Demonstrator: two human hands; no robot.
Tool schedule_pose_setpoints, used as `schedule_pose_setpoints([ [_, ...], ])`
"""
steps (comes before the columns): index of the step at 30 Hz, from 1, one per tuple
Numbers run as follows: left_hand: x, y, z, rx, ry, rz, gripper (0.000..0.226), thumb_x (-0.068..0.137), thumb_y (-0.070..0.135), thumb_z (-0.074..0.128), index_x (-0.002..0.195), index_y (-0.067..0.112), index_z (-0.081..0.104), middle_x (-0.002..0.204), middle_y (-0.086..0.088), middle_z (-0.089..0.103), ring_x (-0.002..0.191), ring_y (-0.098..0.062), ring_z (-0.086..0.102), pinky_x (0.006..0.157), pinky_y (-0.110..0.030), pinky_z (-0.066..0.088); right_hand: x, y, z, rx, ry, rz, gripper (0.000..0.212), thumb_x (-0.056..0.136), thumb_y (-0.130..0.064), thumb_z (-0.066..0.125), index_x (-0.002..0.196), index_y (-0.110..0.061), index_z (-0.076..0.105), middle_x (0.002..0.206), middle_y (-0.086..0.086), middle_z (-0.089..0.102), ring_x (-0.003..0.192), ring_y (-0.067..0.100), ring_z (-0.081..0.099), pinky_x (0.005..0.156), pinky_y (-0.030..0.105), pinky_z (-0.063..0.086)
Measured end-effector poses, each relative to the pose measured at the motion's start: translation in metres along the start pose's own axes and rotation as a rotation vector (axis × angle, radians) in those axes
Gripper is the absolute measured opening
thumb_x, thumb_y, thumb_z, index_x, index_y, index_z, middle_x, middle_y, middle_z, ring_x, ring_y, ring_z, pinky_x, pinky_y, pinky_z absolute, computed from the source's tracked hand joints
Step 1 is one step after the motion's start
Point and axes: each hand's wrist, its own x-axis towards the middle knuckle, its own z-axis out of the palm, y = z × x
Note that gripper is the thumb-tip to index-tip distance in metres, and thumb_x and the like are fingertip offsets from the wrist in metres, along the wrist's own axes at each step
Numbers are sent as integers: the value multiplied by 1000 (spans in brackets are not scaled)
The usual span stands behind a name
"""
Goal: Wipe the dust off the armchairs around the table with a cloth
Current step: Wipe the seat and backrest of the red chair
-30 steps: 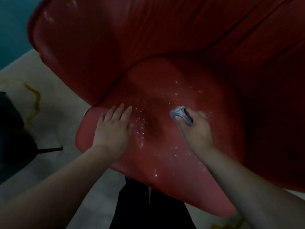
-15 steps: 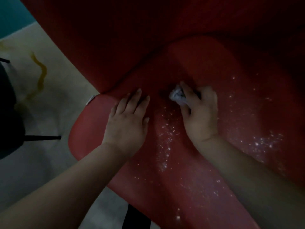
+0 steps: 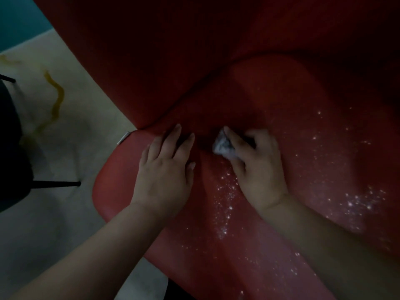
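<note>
At frame centre, the right hand (image 3: 257, 167) grips a crumpled grey cloth (image 3: 223, 146) against the red armchair (image 3: 281, 94) seat, near the backrest crease. The left hand (image 3: 164, 169) rests flat beside it, fingers straight. White specks, perhaps dust (image 3: 225, 202), dot the dim seat.

Pale floor (image 3: 65, 161) with a yellow squiggle (image 3: 55, 98), dark chair (image 3: 10, 148) at left, teal wall (image 3: 19, 20) beyond

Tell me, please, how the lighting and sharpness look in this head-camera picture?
Head view: dim overall; the red armchair's back sinks into near-black shadow; white dust specks glint on the seat; the cloth and both hands look soft, slightly blurred.
</note>
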Motion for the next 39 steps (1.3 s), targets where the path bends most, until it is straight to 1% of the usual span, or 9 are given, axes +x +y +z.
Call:
schedule_pose_setpoints([
  [3,-2,1,2,-4,25,-1,56,93,38,46,147,28,34,157,0,22,140,-25,21,111,-44,22,-25,12,-13,13,-30,-27,46,88,-24,64,133,-25,55,104,8,51,90,23,48,78,45,50],
  [9,-7,7,7,17,86,-21,54,92,35,49,144,25,41,151,-5,34,128,-27,36,102,-44,33,29,12,3,5,84,126,46,88,-17,66,133,-20,56,112,15,52,101,29,49,87,45,48],
  [15,-22,4,10,12,81,-29,55,92,35,51,144,25,40,151,-7,34,131,-30,31,104,-46,31,-48,2,-11,6,-95,-95,43,92,-28,54,134,-27,54,106,5,50,91,21,47,77,44,50],
  [22,-39,4,13,5,76,-48,54,92,35,50,145,26,39,152,-7,32,131,-31,31,104,-46,31,1,2,1,20,123,159,45,88,-16,62,132,-19,57,108,12,52,96,22,45,86,44,48],
  [25,-43,8,16,-6,81,-48,54,92,35,51,144,26,40,151,-9,34,130,-33,32,103,-49,33,-33,-16,5,14,23,22,46,88,-19,55,134,-21,56,105,12,53,91,26,48,79,44,49],
  [28,-51,8,18,0,95,-32,54,91,33,54,143,25,42,149,-10,36,130,-35,34,103,-48,33,-76,-13,-7,17,-69,-85,48,86,-12,66,133,-20,58,102,10,52,87,25,48,75,47,50],
  [34,-66,2,18,8,95,-44,54,92,33,53,144,26,41,150,-8,34,132,-32,32,104,-48,32,-38,0,-7,-4,122,146,46,88,-17,65,134,-19,56,104,12,49,93,19,42,86,42,49],
  [36,-71,0,18,-12,94,-79,54,92,33,52,144,27,40,151,-7,33,134,-32,30,105,-49,30,-44,-10,-2,11,88,135,47,89,-16,62,135,-20,55,103,11,49,92,20,43,84,42,49],
  [39,-79,-2,16,-31,91,-124,55,91,35,51,144,29,39,152,-6,31,135,-32,27,106,-49,29,-84,-21,-7,34,-53,-37,47,88,-21,55,134,-20,56,99,10,50,87,24,47,76,44,50],
])
